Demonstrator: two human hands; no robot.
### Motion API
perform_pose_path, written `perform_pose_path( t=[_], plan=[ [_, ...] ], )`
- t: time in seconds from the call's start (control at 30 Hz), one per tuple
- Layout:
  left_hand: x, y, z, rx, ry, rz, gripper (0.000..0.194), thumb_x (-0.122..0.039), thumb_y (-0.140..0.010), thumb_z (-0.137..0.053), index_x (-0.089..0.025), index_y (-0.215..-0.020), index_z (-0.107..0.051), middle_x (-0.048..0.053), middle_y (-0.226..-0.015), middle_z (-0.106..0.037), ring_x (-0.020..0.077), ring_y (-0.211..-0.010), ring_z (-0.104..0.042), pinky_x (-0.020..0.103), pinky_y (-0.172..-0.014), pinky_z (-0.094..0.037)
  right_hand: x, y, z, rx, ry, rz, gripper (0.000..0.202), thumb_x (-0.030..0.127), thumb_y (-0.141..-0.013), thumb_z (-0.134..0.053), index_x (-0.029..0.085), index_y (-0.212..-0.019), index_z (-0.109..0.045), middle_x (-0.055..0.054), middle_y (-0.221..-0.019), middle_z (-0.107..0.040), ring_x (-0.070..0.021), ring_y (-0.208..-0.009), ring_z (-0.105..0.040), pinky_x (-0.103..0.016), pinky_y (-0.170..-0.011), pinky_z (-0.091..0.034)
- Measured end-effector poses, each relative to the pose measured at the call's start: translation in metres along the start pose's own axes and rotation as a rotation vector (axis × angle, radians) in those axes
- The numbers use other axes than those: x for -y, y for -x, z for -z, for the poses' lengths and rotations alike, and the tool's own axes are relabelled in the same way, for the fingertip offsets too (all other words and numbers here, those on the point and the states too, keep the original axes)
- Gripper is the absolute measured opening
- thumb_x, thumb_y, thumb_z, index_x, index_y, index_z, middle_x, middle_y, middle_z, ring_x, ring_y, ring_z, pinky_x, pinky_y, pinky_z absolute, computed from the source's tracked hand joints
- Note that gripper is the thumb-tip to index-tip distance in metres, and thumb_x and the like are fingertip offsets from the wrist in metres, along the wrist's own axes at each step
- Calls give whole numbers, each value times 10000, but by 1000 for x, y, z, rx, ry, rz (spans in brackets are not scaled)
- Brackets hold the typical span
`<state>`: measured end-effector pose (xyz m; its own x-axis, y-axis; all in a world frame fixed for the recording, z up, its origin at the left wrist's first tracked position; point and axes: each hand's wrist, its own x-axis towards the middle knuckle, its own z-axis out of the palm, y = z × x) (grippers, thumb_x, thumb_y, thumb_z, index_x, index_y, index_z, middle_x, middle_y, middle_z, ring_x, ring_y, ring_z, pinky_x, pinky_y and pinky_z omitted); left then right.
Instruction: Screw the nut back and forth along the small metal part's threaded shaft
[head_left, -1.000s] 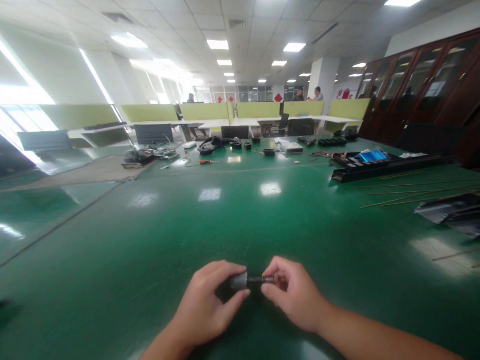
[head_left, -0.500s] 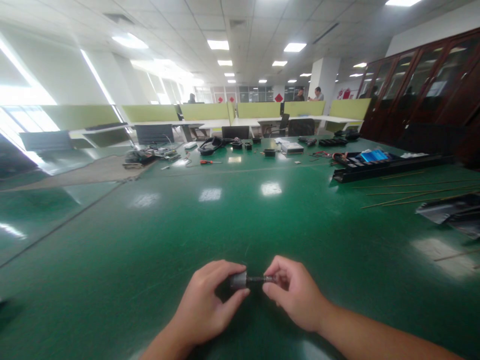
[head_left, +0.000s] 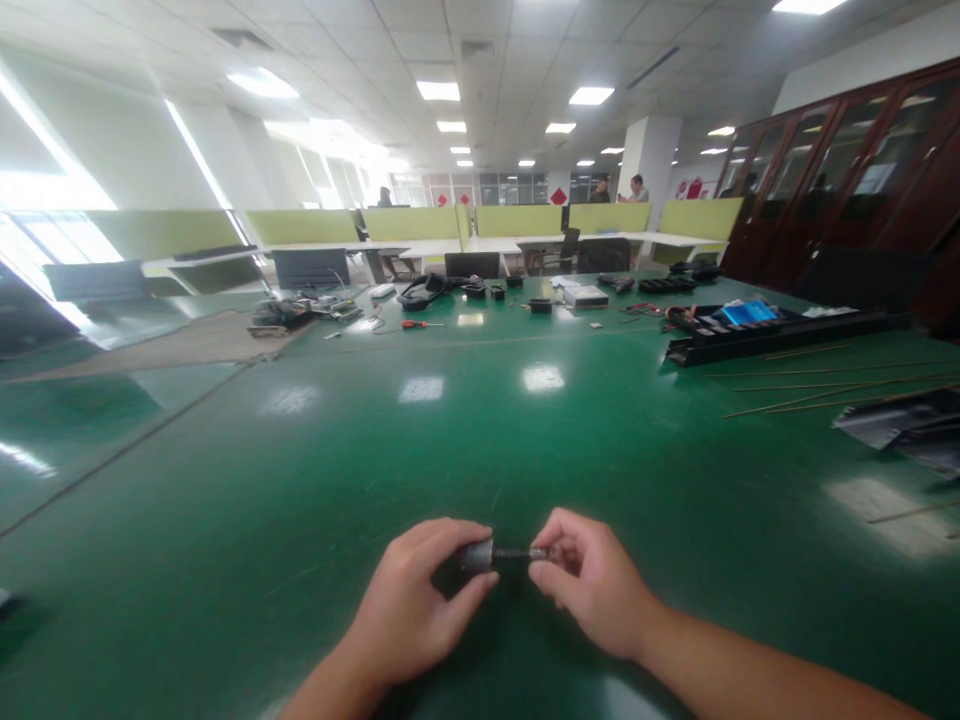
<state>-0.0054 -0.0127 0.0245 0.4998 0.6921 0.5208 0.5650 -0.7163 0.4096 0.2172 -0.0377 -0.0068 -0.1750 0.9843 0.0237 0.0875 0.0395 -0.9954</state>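
Observation:
Near the bottom centre, my left hand [head_left: 424,600] holds a short grey cylinder [head_left: 477,556] between thumb and fingers. A thin dark rod [head_left: 514,554] runs from the cylinder's right side. The rod's far end is pinched by the thumb and fingertips of my right hand [head_left: 589,585]. Cylinder and rod lie in one roughly level line just over the green table [head_left: 405,455]. Whether the two parts are joined cannot be made out.
An orange screwdriver [head_left: 421,324], a white box [head_left: 585,296] and black parts lie farther back. Right are a long black tray [head_left: 780,336], thin rods and metal pieces [head_left: 900,425]. Two people [head_left: 636,189] are in the background.
My right hand has moved very slightly right and up, and a little more of the rod's end shows at its fingertips. My left hand stays almost still.

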Motion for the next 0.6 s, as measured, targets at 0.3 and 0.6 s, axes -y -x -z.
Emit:
perform_pose_path(
  t=[0.3,0.6],
  plan=[
    [3,3,-1,-27,-4,-11,261,-249,-816,-703,-261,-1073,-663,13,-963,-754,202,-847,-729,314,-770,-607,1,1,0,-15,-12,-6,90,177,-785,-643,175,-820,-560,36,-600,-582,-121,-511,-522,-230,-497,-357],
    [4,2,-3,-38,-3,1,277,-233,-813,-697,-279,-1082,-652,-12,-969,-755,183,-852,-732,286,-787,-604,-4,0,0,-15,-45,-7,106,198,-786,-646,173,-826,-552,39,-600,-577,-119,-510,-516,-231,-497,-350]
  ],
)
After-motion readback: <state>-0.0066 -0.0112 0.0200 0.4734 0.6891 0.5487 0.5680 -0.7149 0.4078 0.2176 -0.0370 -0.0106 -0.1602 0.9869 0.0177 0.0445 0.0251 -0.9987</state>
